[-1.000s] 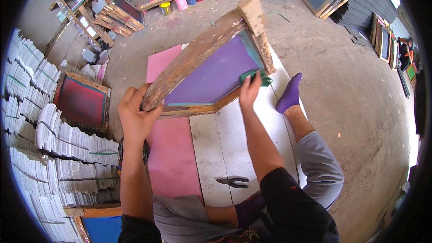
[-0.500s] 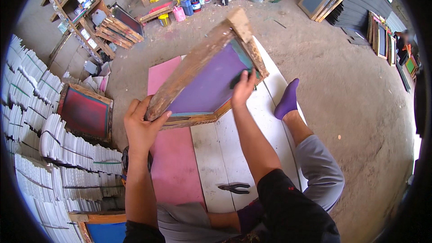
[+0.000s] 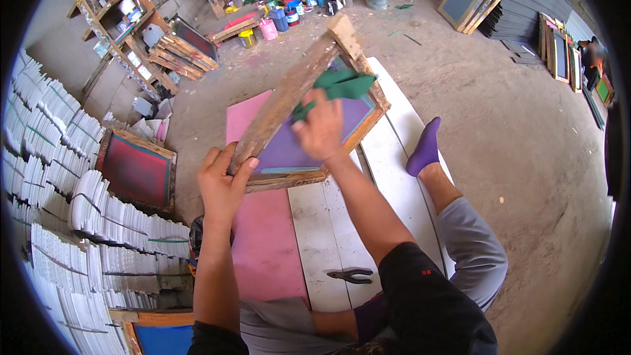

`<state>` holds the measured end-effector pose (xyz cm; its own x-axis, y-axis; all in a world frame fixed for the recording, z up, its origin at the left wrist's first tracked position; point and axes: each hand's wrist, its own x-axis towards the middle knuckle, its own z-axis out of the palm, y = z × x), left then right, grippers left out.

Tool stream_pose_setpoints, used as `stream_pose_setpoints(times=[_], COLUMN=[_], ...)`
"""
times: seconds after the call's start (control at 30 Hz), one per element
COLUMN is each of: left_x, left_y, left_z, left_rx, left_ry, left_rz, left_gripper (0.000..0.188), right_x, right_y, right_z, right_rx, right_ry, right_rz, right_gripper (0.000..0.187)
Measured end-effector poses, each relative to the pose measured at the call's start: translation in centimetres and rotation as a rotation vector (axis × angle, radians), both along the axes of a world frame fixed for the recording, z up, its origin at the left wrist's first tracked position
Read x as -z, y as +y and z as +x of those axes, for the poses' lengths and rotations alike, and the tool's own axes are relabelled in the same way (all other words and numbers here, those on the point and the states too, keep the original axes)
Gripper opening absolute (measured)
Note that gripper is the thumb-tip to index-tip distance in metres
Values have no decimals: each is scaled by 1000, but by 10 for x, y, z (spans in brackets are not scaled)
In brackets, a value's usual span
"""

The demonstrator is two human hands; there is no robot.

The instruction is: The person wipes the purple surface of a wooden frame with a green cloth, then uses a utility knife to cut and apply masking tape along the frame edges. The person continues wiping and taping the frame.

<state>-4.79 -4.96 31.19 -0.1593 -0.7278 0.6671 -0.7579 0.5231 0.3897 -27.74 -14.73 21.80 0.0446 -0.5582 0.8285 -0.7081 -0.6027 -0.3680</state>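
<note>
A wooden-framed printing screen (image 3: pixel 289 94) with purple mesh is held up at a tilt over the low white-and-pink board surface. My left hand (image 3: pixel 225 174) grips its near left corner, thumb on the front and fingers round the wooden edge. Against the mesh, my right hand (image 3: pixel 321 125), somewhat blurred, is closed on a green cloth (image 3: pixel 345 84) that fans out beyond the fingers. Part of the mesh is hidden behind the hand and cloth. Dark-handled pliers (image 3: pixel 351 276) lie on the white boards near my crossed leg.
Tied stacks of white sheets (image 3: pixel 125 217) rise at the left, beside a red screen (image 3: pixel 137 169). Paint containers (image 3: pixel 279 20) stand across the floor at the back. A blue screen (image 3: pixel 164 338) lies near my left elbow. Another person's bare legs show at the far top.
My right hand has moved left and across the mesh from the screen's right edge, and the green cloth has spread into view. The left hand keeps its grip on the corner.
</note>
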Motion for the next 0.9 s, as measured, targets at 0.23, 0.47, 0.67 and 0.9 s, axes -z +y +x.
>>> stream_pose_setpoints(times=[0.23, 0.47, 0.67, 0.9], left_x=[-3, -4, -1, 5], left_y=[4, 11, 18, 24], left_z=[-13, -14, -13, -6], left_rx=[-17, -20, -21, -23], left_ry=[13, 44, 25, 116], left_rz=[23, 52, 32, 67], left_gripper=[42, 39, 40, 40], right_x=[-24, 10, -6, -7], right_y=[5, -12, -18, -2], right_z=[12, -4, -7, 6], right_rx=[73, 220, 429, 144], right_ry=[-265, -360, -394, -261], right_rz=[-250, -74, -76, -244], right_gripper=[58, 52, 32, 35])
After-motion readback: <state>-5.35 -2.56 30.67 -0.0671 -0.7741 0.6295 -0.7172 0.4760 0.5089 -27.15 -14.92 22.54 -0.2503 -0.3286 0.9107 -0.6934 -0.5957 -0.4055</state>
